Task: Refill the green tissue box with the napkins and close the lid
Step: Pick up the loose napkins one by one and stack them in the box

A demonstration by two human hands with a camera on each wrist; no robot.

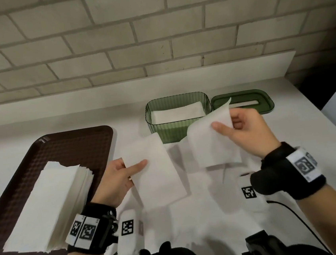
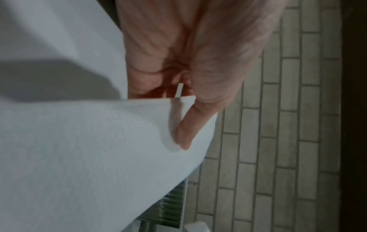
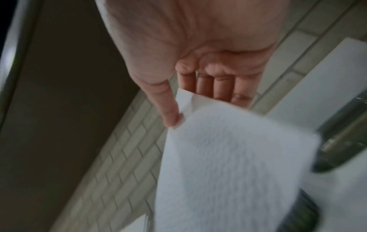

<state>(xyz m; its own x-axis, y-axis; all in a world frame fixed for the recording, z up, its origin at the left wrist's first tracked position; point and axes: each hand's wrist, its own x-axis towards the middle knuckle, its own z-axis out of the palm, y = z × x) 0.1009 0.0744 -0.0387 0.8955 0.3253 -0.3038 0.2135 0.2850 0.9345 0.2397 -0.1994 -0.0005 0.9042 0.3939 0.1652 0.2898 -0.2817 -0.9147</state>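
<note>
The green ribbed tissue box [image 1: 170, 134] stands open at the back of the white counter, with white napkins [image 1: 177, 112] lying inside. Its green lid [image 1: 263, 98] lies flat just to its right, slot up. My left hand [image 1: 119, 179] pinches a folded white napkin [image 1: 157, 172] in front of the box; in the left wrist view the thumb [image 2: 185, 133] presses on that napkin [image 2: 89, 157]. My right hand [image 1: 244, 129] pinches a second napkin [image 1: 210, 141] by its upper corner, held in the air before the box and lid. The right wrist view shows this napkin [image 3: 228, 164] hanging from the fingertips [image 3: 170, 116].
A dark brown tray [image 1: 77, 145] at the left holds a thick stack of white napkins [image 1: 47, 206]. A brick wall [image 1: 152, 29] rises behind the counter. The counter's right edge [image 1: 313, 101] drops off beside the lid. Cables run near my wrists.
</note>
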